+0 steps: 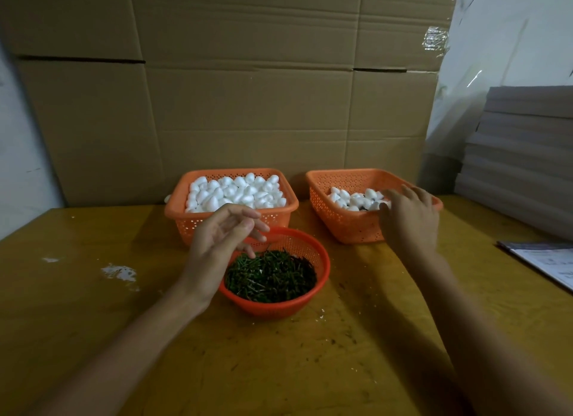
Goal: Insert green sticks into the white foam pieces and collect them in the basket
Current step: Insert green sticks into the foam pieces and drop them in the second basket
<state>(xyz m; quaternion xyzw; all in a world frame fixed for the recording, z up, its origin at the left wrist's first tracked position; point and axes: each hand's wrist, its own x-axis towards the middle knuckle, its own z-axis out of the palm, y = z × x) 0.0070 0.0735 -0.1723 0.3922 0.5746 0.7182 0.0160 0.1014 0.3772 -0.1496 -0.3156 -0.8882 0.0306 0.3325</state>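
A round orange bowl (319, 260) in the middle of the table holds a heap of green sticks (273, 276). Behind it on the left an orange basket (232, 223) is full of plain white foam pieces (235, 192). The right orange basket (347, 226) holds a smaller layer of foam pieces with dark sticks in them (353, 200). My left hand (221, 242) hovers over the bowl's left rim, fingers spread and relaxed, holding nothing I can see. My right hand (409, 217) reaches into the right basket, palm down, fingers over the foam pieces; what lies under the fingers is hidden.
A wall of cardboard sheets (248, 89) stands right behind the baskets. Grey stacked boards (521, 155) rise at the right, with a printed paper (548, 263) on the table's right edge. White crumbs (119, 273) lie on the wooden table (93, 307) at the left.
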